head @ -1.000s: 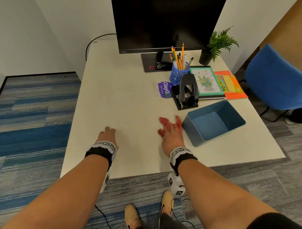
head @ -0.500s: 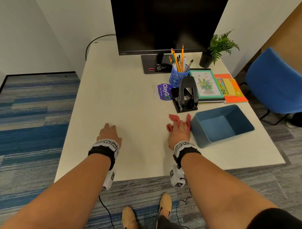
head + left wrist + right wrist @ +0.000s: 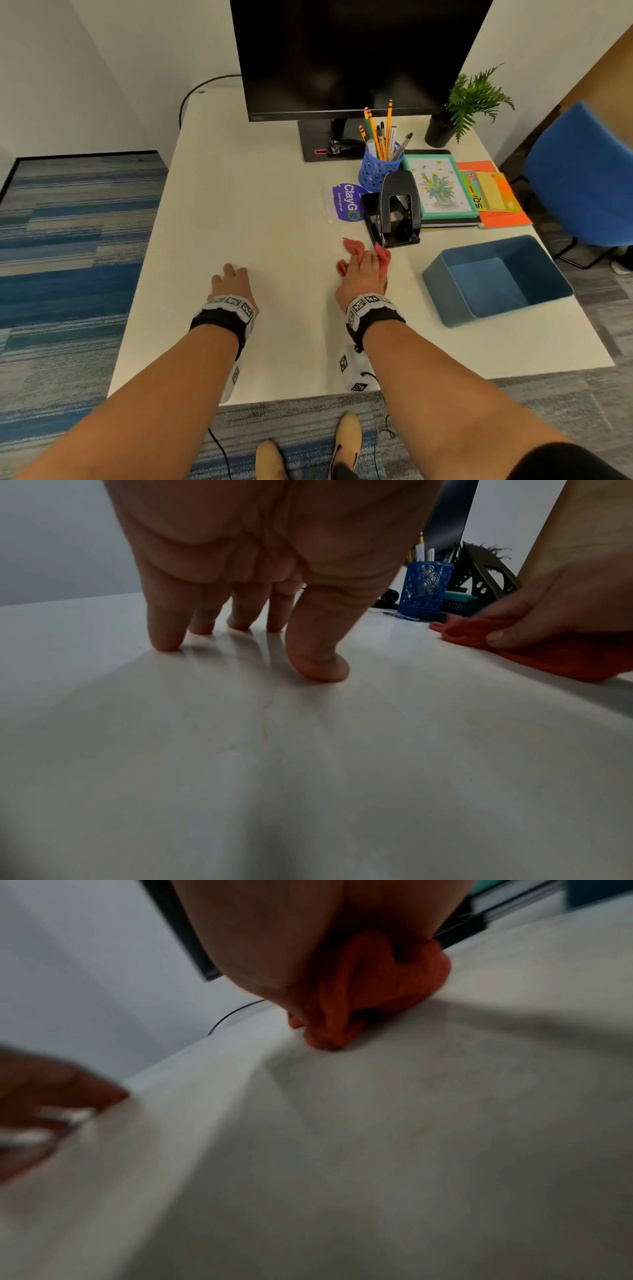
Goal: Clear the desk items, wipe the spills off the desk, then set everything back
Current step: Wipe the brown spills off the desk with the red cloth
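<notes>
My right hand point(image 3: 363, 270) presses a bunched red cloth point(image 3: 352, 246) flat on the white desk point(image 3: 260, 222), just in front of the black hole punch point(image 3: 394, 209). In the left wrist view its thumb pinches the cloth point(image 3: 548, 656). The right wrist view shows the cloth point(image 3: 359, 1007) gathered under the palm. My left hand point(image 3: 233, 279) rests on the desk to the left, its fingertips point(image 3: 164, 642) touching the surface and holding nothing. Faint yellowish streaks mark the desk near both hands.
A blue bin point(image 3: 496, 281) with nothing in it sits at the right front. Behind the punch are a blue pen cup point(image 3: 376, 169), a purple ClayGo packet point(image 3: 346, 204), stacked books point(image 3: 445, 186), a stapler point(image 3: 344, 145), a monitor point(image 3: 342, 58) and a potted plant point(image 3: 469, 102). A blue chair point(image 3: 582, 178) stands right.
My right hand has slid the red cloth forward across the desk toward the hole punch. The left hand has stayed in place.
</notes>
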A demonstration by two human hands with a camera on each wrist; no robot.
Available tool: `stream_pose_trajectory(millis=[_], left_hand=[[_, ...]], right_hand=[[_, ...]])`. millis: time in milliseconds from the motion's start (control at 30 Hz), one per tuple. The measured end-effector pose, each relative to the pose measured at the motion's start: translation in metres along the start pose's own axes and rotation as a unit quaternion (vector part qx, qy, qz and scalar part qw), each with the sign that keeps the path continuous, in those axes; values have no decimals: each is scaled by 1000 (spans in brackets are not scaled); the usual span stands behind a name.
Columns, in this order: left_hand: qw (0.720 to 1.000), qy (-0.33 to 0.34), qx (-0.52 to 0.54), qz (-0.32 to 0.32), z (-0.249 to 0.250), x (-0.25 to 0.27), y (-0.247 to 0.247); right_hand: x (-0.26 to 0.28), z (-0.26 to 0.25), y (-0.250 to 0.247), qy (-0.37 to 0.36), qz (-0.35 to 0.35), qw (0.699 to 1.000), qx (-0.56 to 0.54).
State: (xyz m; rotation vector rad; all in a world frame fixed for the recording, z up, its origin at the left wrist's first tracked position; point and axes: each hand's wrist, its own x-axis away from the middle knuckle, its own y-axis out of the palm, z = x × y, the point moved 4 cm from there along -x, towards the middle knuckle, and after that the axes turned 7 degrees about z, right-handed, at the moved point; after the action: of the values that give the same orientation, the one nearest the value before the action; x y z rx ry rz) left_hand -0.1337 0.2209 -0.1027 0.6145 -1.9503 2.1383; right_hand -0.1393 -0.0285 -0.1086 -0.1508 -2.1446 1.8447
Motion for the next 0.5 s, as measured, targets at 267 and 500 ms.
stream_pose_trajectory(millis=[267, 500], left_hand=[[1000, -18, 2, -10, 2, -3, 1], [1000, -16, 13, -16, -1, -4, 4]], right_hand=[[-33, -13, -2, -152, -28, 988, 7], [-63, -20, -5, -119, -38, 992, 32]])
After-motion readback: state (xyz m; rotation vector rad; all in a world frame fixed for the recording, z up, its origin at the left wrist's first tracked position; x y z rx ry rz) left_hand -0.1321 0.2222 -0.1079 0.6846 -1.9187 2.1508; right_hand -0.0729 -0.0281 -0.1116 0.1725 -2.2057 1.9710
